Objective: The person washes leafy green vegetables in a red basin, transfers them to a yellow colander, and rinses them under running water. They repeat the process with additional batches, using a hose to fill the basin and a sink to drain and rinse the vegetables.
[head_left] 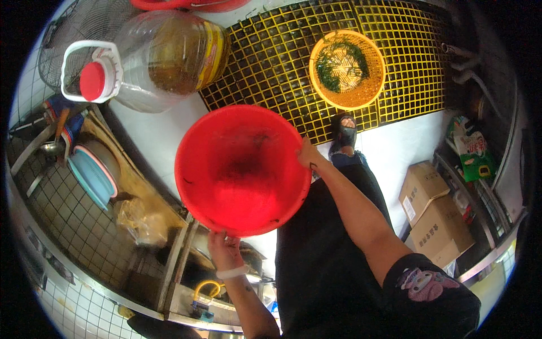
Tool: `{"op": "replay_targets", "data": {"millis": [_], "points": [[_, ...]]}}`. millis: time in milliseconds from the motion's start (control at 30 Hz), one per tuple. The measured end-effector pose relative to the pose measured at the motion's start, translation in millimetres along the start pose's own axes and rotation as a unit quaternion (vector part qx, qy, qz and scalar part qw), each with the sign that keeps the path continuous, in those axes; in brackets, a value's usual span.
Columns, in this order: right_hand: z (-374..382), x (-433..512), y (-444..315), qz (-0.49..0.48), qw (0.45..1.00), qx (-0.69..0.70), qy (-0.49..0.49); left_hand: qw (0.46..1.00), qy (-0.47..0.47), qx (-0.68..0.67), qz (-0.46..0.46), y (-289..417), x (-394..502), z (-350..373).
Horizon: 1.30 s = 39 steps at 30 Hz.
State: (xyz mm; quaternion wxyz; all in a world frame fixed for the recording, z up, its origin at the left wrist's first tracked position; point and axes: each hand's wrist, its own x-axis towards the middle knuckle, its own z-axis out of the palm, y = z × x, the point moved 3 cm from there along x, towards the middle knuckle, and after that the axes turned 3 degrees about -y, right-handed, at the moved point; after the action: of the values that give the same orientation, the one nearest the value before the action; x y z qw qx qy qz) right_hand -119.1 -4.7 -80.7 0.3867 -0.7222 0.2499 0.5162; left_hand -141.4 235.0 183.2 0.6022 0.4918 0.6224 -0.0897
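Observation:
A large red plastic basin (241, 199) hangs in front of my body, its inside turned up to me. Only a few thin dark scraps cling to its wall. My left hand (224, 252), with a white band at the wrist, grips the rim at the bottom of the view. On the opposite side my right hand (308, 153) holds the rim too, its fingers partly hidden behind the basin. Beyond it, an orange plastic colander (374, 80) with dark green leafy bits (326, 70) inside stands on a yellow grid mat (271, 51).
A big clear oil jug (169, 63) with a red cap stands at upper left, before a wire fan guard (91, 29). Blue and pink basins (95, 173) sit on the left shelf. Cardboard boxes (440, 229) are stacked at right, near a green bag (474, 148). My sandalled foot (345, 133) touches the mat's edge.

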Motion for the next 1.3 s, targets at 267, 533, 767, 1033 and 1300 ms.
{"op": "replay_targets", "data": {"millis": [267,533,767,1033,1300], "points": [[12.0,4.7,24.2,0.092,0.984,0.084,-0.131,0.999,-0.008,0.026,0.036,27.2,-14.0,53.4],[23.1,-2.9,23.6,0.052,0.991,0.035,-0.121,0.999,0.024,0.038,0.022,32.0,-34.5,51.8],[-41.5,-18.8,4.4,-0.008,0.999,0.031,-0.014,1.0,-0.016,0.014,0.007,12.4,-48.8,55.1],[-108.4,-22.9,57.5,0.075,0.993,0.071,0.051,0.992,-0.072,0.098,0.047,-1.7,-77.2,133.1],[-110.6,4.2,131.7,0.048,0.985,0.164,-0.016,0.977,-0.17,0.116,0.048,-11.9,-105.5,214.0]]}}
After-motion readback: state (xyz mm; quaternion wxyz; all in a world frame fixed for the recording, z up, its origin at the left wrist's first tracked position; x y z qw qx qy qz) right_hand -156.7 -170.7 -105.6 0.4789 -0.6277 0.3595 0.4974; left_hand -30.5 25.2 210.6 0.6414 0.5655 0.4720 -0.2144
